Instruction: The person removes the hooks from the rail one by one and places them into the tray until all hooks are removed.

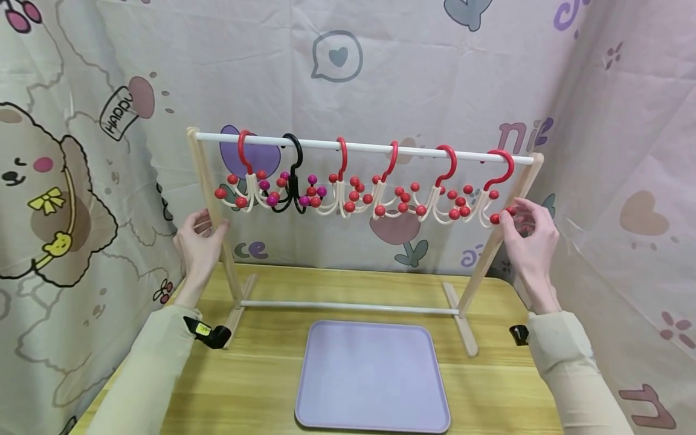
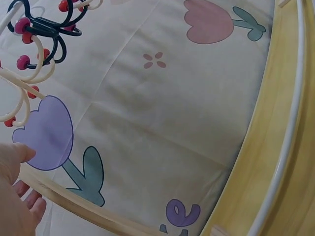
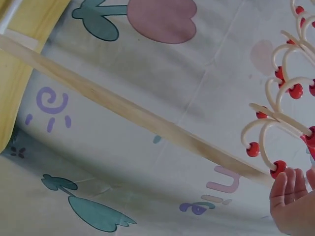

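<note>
Both hands are raised at the ends of a wooden rack with a white top rod [image 1: 321, 144]. My left hand [image 1: 200, 241] is at the left post [image 1: 209, 175]; in the left wrist view its thumb and loosely bent fingers [image 2: 33, 202] lie on either side of that post, without a visible grip. Beside the right post [image 1: 489, 257], my right hand [image 1: 530, 235] has its fingertips close to a red ball [image 3: 278, 168] of the end hanger [image 1: 497, 175]; contact cannot be told. Several cream multi-prong hangers with red hooks and red-tipped prongs hang from the rod, with one black hanger [image 1: 294, 181] among them.
A lilac tray [image 1: 375, 374] lies on the wooden table [image 1: 500, 374] in front of the rack. The rack's lower white bar [image 1: 348, 307] runs between its two feet. Patterned curtains [image 1: 348, 90] enclose the back and sides.
</note>
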`<state>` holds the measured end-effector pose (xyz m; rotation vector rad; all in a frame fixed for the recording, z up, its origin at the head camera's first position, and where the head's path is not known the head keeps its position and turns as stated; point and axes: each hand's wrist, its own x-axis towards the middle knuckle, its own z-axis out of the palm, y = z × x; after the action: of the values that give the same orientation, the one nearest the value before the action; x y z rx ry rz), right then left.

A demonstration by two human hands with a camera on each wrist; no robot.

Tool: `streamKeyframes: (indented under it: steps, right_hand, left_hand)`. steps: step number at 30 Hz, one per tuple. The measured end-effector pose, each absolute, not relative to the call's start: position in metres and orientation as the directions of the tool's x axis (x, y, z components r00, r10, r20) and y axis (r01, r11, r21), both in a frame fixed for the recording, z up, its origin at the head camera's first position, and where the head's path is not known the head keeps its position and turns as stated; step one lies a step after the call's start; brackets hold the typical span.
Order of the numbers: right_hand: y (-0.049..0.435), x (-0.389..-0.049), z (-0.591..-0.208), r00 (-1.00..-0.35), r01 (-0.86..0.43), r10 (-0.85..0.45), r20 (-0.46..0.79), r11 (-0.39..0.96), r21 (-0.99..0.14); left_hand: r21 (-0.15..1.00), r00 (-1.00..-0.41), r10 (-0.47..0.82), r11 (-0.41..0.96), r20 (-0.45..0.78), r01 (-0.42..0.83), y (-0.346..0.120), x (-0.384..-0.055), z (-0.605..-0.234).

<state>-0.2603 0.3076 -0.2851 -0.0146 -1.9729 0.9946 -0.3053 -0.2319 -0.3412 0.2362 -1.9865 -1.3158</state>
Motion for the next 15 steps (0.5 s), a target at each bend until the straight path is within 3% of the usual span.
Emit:
streamKeyframes:
  steps: [15]
  right_hand:
    - [0.305,-0.278,-0.257,-0.62,-0.343,0.376,0.689,0.66,-0.669]
  left_hand:
    - [0.814,-0.666,-0.518,0.525,0.537,0.249,-0.241,-0.313,-0.336]
